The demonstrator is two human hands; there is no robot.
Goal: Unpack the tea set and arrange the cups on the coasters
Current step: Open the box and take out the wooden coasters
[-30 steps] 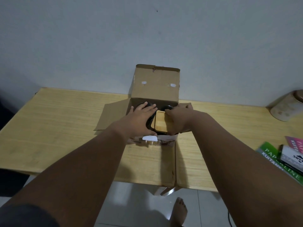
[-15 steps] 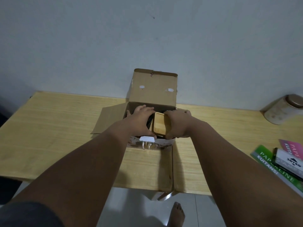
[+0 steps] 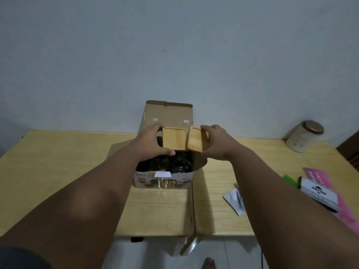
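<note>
Above the open cardboard box [image 3: 168,115], the left hand [image 3: 153,141] grips the left coaster [image 3: 174,139], a square wooden one, by its outer edge, just beside it the right coaster [image 3: 198,140] tilts in the clasp of the right hand [image 3: 218,142], and dark glassware [image 3: 181,166] sits inside the box beneath both.

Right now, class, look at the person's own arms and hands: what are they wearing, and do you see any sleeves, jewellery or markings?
The left forearm and right forearm are bare: no watch or bracelet. The left hand and right hand wear no gloves; no rings show. A dark grey sleeve edge, probably a short sleeve, shows at the left upper arm.
</note>
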